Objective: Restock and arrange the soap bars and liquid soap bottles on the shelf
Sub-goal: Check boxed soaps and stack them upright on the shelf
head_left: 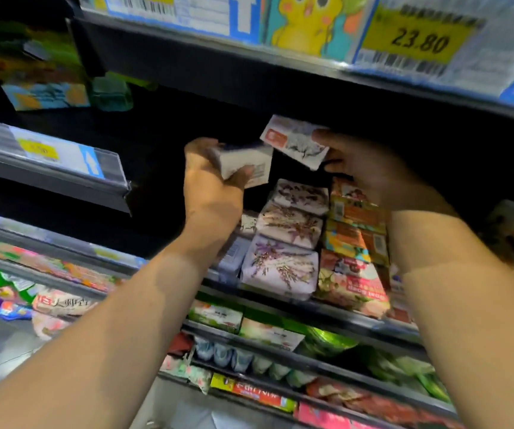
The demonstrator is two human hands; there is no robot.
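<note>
On the dark shelf (327, 309), stacked soap bars (280, 267).

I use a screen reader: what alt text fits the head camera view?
Two bare hands reach into a dark store shelf: the left hand grips a white soap box, the right hand holds a white soap pack with a red label. Below them sit stacked lavender-print soap packs beside orange packs, under a yellow 23.80 price tag.

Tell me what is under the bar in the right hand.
Below the bar in the right hand lie three lavender-print packs in a row, orange packs to their right. The shelf space behind them is too dark to see.
</note>
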